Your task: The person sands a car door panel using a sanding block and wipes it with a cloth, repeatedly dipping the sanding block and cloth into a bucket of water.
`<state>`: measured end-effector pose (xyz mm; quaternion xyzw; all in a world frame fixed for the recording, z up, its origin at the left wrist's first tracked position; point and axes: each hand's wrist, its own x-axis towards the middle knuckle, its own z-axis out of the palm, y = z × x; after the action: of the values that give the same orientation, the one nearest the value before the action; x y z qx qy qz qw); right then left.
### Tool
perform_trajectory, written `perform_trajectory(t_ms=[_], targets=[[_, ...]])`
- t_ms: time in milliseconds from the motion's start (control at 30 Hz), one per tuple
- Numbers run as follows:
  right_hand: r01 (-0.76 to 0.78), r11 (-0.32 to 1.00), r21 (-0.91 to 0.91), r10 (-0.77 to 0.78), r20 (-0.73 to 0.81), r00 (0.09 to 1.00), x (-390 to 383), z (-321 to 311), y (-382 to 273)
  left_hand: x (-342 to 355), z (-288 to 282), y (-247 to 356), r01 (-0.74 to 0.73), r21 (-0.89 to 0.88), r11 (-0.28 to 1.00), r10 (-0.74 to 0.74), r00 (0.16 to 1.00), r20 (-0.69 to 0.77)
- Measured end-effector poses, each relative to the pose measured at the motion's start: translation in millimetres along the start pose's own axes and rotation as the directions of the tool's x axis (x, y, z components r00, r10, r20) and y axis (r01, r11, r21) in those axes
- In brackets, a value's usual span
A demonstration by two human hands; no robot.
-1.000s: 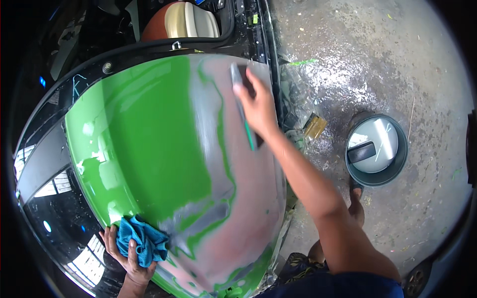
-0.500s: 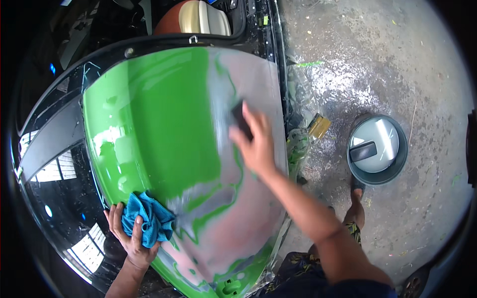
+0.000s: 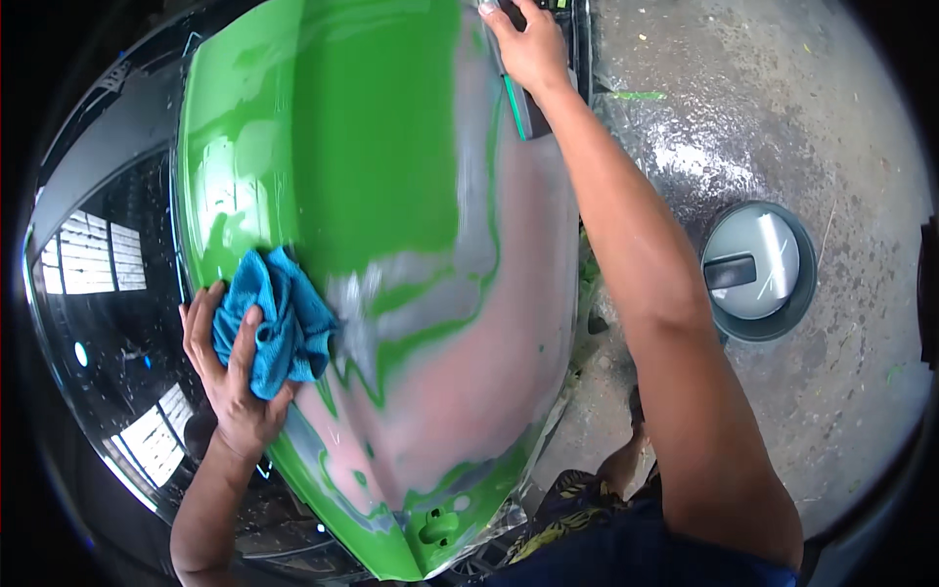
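A green car body panel spreads under both arms, its right side sanded down to pink and grey patches. My left hand is closed around a crumpled blue cloth at the panel's left edge, next to dark glass. Far off at the top, my right hand grips a long dark sanding block with a green edge strip. The block lies on the panel's sanded right side. Its far end is partly hidden by the fingers and the picture's upper edge.
On the wet concrete floor to the right stands a round dark bucket of cloudy water with a dark rectangular shape in it. Glossy dark car glass borders the panel on the left. Plastic sheeting lies along the panel's right side.
My right hand has moved with the sanding block away from me, toward the panel's far right. The view has shifted, so the cloth and left hand appear higher in the picture.
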<state>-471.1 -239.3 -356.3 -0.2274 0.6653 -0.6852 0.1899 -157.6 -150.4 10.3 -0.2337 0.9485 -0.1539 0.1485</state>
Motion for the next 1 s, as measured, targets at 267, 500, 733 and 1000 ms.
perform_trajectory(t_ms=[267, 500, 733, 1000], targets=[[-0.087, 0.982, 0.166, 0.028, 0.331, 0.943, -449, -98, -104, -18, -12, 0, 0.009, 0.040, 0.999, -0.009, 1.000, 0.013], [0.051, 0.997, 0.054, -0.052, 0.004, 0.999, -158, -39, -5, 3, 14, -4, -0.006, 0.006, 1.000, 0.008, 0.973, -0.232], [-0.124, 0.987, 0.106, 0.089, 0.291, 0.953, -581, -129, -102, -23, 20, -26, -0.031, 0.115, 0.993, 0.058, 0.969, -0.242], [-0.005, 0.999, 0.041, 0.004, 0.035, 0.999, -364, -79, -31, -4, 29, -22, -0.095, 0.090, 0.991, 0.118, 0.948, -0.296]])
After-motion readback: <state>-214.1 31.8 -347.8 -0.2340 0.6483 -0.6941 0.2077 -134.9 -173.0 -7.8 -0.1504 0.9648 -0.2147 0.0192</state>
